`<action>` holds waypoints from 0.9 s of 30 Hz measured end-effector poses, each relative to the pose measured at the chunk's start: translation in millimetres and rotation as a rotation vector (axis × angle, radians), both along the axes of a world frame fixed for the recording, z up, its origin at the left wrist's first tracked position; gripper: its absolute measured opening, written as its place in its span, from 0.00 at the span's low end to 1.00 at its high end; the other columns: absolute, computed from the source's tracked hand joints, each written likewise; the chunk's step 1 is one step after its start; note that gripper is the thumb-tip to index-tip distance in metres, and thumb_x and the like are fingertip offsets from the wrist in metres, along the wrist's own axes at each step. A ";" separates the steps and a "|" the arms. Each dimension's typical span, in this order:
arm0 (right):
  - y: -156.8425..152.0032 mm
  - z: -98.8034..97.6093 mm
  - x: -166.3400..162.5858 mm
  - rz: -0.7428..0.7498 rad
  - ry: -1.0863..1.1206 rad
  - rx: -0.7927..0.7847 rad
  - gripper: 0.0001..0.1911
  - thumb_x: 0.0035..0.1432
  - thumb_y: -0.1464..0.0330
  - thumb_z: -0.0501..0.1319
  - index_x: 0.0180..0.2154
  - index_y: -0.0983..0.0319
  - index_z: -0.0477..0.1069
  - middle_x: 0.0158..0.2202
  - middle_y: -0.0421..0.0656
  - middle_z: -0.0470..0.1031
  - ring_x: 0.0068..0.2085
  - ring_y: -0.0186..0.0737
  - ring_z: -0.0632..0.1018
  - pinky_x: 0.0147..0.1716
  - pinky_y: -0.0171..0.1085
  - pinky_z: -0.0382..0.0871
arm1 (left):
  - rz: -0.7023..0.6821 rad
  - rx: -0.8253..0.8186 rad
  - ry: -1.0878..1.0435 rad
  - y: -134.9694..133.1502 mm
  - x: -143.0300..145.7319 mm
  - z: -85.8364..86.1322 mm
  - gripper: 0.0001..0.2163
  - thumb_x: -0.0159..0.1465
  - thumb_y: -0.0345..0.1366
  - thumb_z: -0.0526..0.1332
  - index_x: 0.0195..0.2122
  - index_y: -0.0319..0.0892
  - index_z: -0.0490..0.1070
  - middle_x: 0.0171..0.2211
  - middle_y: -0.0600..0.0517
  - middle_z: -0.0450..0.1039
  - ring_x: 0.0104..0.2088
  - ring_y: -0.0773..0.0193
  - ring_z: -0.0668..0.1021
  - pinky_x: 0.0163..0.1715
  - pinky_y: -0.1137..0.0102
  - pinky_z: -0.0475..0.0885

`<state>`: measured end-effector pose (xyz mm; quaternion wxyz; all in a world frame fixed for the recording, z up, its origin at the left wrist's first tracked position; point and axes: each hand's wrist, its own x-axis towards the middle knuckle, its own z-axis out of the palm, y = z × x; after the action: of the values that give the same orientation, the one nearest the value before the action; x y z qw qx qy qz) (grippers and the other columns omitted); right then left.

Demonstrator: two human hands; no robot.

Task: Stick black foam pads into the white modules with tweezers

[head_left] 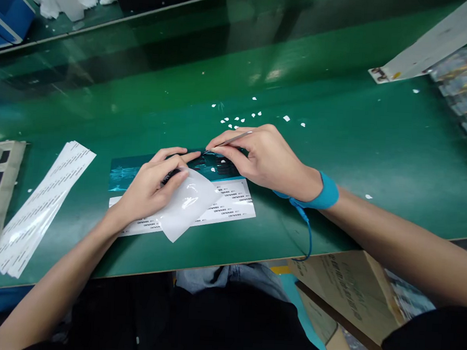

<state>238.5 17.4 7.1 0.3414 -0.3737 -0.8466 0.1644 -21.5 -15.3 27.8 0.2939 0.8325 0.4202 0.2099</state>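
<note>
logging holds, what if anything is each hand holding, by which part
The right hand holds a slender silver metal tool, the grip near its lower end. The left hand appears to pinch a small black object; which part is hidden.

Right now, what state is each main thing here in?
Right hand: closed on metal tool
Metal tool: tilted
Left hand: bent, touching translucent sheet
Translucent sheet: curved
Teal film: lying on table
Printed strips: piled, overlapping
White bits: scattered
Blue strap: worn, cord attached

Workshop, green workbench, wrist strap
</note>
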 end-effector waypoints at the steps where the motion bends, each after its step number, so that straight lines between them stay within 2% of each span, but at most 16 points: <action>1: 0.1 -1.4 -0.1 -0.006 -0.001 0.011 0.16 0.75 0.65 0.59 0.40 0.59 0.85 0.43 0.43 0.88 0.44 0.45 0.87 0.47 0.41 0.78 | -0.011 0.005 0.006 -0.5 1.0 -1.8 0.11 0.77 0.40 0.54 0.38 0.45 0.70 0.62 0.41 0.79 0.69 0.49 0.71 0.65 0.52 0.69; 7: 2.6 -7.0 1.0 -0.026 0.000 0.010 0.18 0.76 0.60 0.60 0.36 0.58 0.84 0.40 0.43 0.88 0.42 0.45 0.87 0.46 0.42 0.79 | 0.024 0.025 0.110 -2.4 7.3 -6.4 0.13 0.78 0.41 0.50 0.40 0.45 0.70 0.61 0.40 0.78 0.70 0.47 0.70 0.66 0.47 0.68; 12: 6.2 8.3 5.9 -0.104 0.068 0.028 0.20 0.76 0.57 0.60 0.33 0.58 0.82 0.41 0.44 0.88 0.42 0.46 0.86 0.40 0.42 0.80 | 0.020 0.013 0.093 -1.1 9.8 -3.8 0.12 0.76 0.39 0.51 0.40 0.44 0.72 0.63 0.41 0.77 0.70 0.46 0.71 0.66 0.48 0.68; 15: -0.9 22.6 2.3 -0.185 0.208 0.127 0.18 0.77 0.60 0.60 0.35 0.57 0.82 0.43 0.42 0.88 0.38 0.41 0.86 0.35 0.40 0.80 | 0.012 0.055 0.005 -6.6 9.3 0.7 0.11 0.76 0.37 0.54 0.38 0.44 0.73 0.62 0.43 0.79 0.70 0.47 0.72 0.66 0.49 0.68; 17: -10.2 28.4 -2.5 -0.192 0.311 0.234 0.14 0.77 0.64 0.59 0.41 0.57 0.83 0.44 0.41 0.88 0.35 0.39 0.86 0.33 0.39 0.80 | 0.079 0.111 -0.146 -13.1 9.1 4.0 0.09 0.74 0.37 0.60 0.36 0.44 0.75 0.55 0.44 0.84 0.61 0.49 0.80 0.60 0.55 0.74; 19: -20.5 30.8 -6.0 -0.074 0.363 0.384 0.10 0.75 0.69 0.61 0.47 0.57 0.82 0.45 0.42 0.88 0.32 0.37 0.85 0.30 0.39 0.78 | 0.228 0.102 -0.299 -19.1 9.5 7.0 0.09 0.71 0.39 0.65 0.33 0.44 0.76 0.38 0.48 0.86 0.41 0.57 0.85 0.43 0.63 0.78; 21: -29.2 31.2 -6.0 0.099 0.335 0.517 0.09 0.73 0.73 0.63 0.51 0.60 0.80 0.46 0.45 0.88 0.32 0.38 0.85 0.27 0.39 0.78 | 0.375 0.001 -0.393 -22.4 10.6 9.0 0.13 0.68 0.42 0.70 0.28 0.44 0.75 0.22 0.56 0.76 0.24 0.65 0.75 0.28 0.69 0.72; 23: -34.7 30.6 -2.9 0.229 0.206 0.551 0.10 0.71 0.75 0.65 0.52 0.62 0.78 0.49 0.47 0.87 0.37 0.40 0.87 0.31 0.39 0.82 | 0.464 -0.128 -0.466 -23.0 11.3 9.0 0.15 0.66 0.46 0.73 0.27 0.44 0.75 0.17 0.59 0.66 0.20 0.69 0.68 0.23 0.71 0.66; 24: -36.2 30.0 -0.8 0.258 0.132 0.529 0.11 0.70 0.75 0.66 0.52 0.62 0.78 0.51 0.47 0.86 0.41 0.41 0.88 0.35 0.40 0.84 | 0.481 -0.186 -0.510 -22.8 11.2 8.2 0.15 0.66 0.47 0.73 0.28 0.44 0.76 0.17 0.59 0.66 0.20 0.69 0.68 0.23 0.71 0.65; 27: -37.0 26.6 4.2 0.290 0.008 0.446 0.14 0.71 0.74 0.66 0.55 0.57 0.77 0.57 0.44 0.83 0.46 0.41 0.88 0.44 0.40 0.86 | 0.455 -0.308 -0.609 -22.7 9.1 3.5 0.16 0.71 0.51 0.68 0.33 0.44 0.78 0.25 0.55 0.74 0.27 0.64 0.75 0.27 0.70 0.69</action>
<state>242.8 -19.6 33.7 0.3916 -0.1632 -0.9053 0.0224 -12.5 -38.0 31.3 0.4724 0.5643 0.5137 0.4410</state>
